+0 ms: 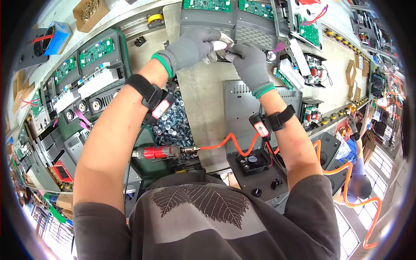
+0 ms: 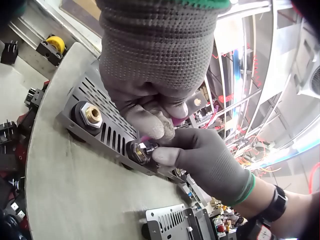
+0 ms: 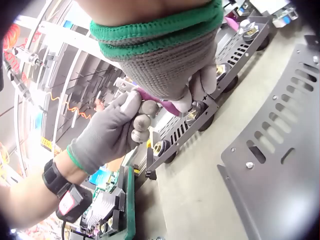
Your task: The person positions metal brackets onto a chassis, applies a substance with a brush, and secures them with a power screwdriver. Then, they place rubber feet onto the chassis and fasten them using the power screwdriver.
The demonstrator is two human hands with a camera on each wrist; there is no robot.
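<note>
Gloved fingers of my left hand (image 1: 190, 47) curl round a purple strip (image 3: 170, 108) above the front panel of a grey metal chassis (image 2: 107, 132). Close beside it, my right hand (image 1: 251, 65) has thumb and fingertips pinched at a black-ringed brass connector (image 2: 138, 152) on that panel. In the right wrist view, the left hand (image 3: 107, 130) holds the strip's end while the right hand (image 3: 170, 70) covers part of it. Another brass connector (image 2: 91, 115) sits farther along the panel. The fingertips partly hide the pinched connector.
A red air tool (image 1: 158, 152) with an orange hose lies by a bin of metal fittings (image 1: 175, 125). A slotted grey panel (image 1: 238, 106) lies nearer the body. Chassis with green boards (image 1: 96, 53) stand at left; a cardboard box (image 1: 89, 15) is at the back.
</note>
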